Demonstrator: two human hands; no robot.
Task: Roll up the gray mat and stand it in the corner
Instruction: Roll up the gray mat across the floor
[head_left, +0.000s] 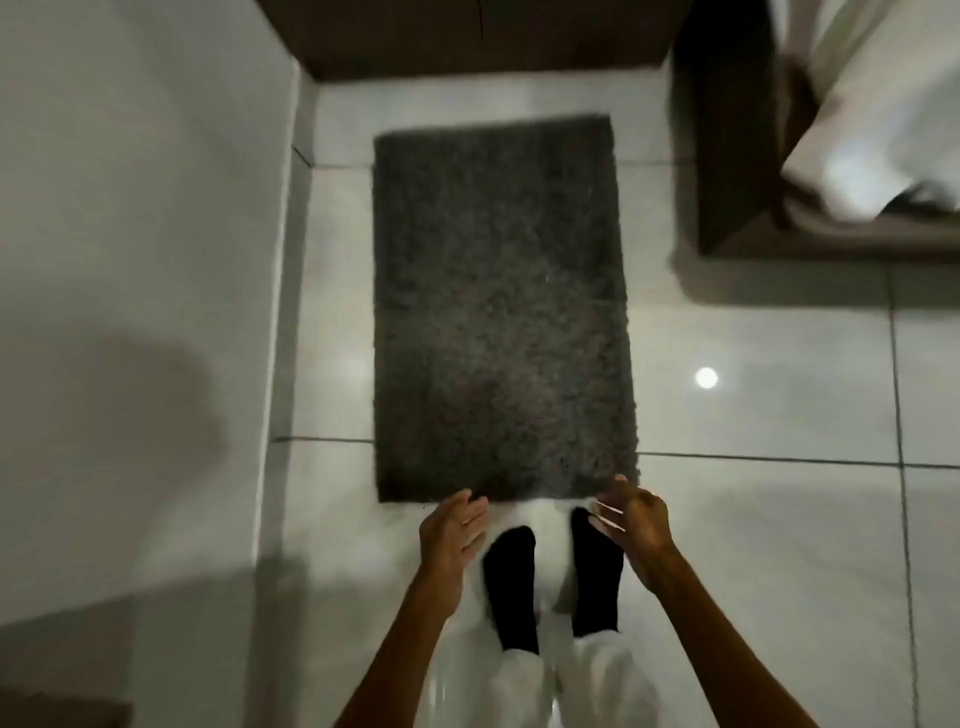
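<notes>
The gray shaggy mat (501, 306) lies flat and unrolled on the white tiled floor, its long side running away from me. My left hand (451, 532) hovers just short of the mat's near left corner, fingers spread and holding nothing. My right hand (631, 519) is at the near right corner, fingers apart and slightly curled, its fingertips over the mat's edge. Neither hand grips the mat. My feet in black socks (514, 582) stand just behind the near edge.
A white wall (140, 260) runs along the left. A dark wooden cabinet base (467, 36) closes the far end, forming a corner with the wall. A bed frame with white bedding (857, 130) stands at the upper right. A ceiling light reflects on the tiles (706, 378).
</notes>
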